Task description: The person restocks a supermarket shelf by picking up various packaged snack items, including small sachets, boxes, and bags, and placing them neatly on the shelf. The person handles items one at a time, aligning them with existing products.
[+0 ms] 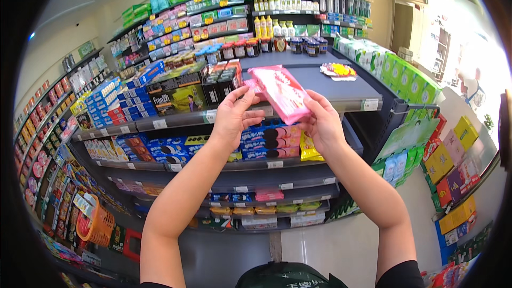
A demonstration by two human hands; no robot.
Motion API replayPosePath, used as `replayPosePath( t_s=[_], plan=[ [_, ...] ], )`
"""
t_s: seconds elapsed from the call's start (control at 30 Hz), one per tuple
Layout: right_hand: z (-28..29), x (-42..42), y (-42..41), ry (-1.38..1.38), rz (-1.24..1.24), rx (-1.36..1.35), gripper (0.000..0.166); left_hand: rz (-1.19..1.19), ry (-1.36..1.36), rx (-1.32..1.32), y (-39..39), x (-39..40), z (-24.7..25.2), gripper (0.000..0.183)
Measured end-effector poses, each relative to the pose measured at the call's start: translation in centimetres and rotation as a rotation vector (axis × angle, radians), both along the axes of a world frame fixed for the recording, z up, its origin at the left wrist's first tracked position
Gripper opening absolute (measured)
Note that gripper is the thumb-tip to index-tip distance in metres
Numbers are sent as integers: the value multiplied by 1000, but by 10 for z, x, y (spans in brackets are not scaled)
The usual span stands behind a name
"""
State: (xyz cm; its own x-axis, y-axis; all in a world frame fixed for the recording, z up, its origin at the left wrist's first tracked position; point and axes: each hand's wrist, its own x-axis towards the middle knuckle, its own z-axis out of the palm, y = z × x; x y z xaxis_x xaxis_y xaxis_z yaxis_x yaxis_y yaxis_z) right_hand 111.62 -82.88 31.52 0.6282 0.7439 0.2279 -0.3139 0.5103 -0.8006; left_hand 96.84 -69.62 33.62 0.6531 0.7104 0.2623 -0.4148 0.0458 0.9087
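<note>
A pink plastic-wrapped snack packet [281, 93] is held up, tilted, above the front edge of the shelf's top deck [352, 84]. My right hand [322, 122] grips its lower right end between thumb and fingers. Near the packet's left side is my left hand [240, 118], fingers spread and apart, holding nothing that I can see. Just behind the left fingertips lies another pink packet [256, 88], partly hidden. Farther back on the deck at the right sits a small red and yellow packet [338, 71].
Dark boxes [180, 96] and blue boxes [138, 98] stand left on the deck, with jars [240, 49] behind. Below, shelves hold blue and pink biscuit packs [272, 142] and a yellow bag [310, 148]. An orange basket [100, 222] is at lower left; a person [476, 90] is far right.
</note>
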Motion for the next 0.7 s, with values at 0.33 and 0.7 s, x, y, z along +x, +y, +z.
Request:
replayPosePath(
  t_s=[0.33, 0.7],
  plan=[
    [23, 29, 87, -113, -203, -292, 35, 369, 190, 596, 31, 16, -33, 48],
    [27, 55, 138, -480, -224, -652, 36, 265, 307, 621, 76, 56, -35, 66]
  ],
)
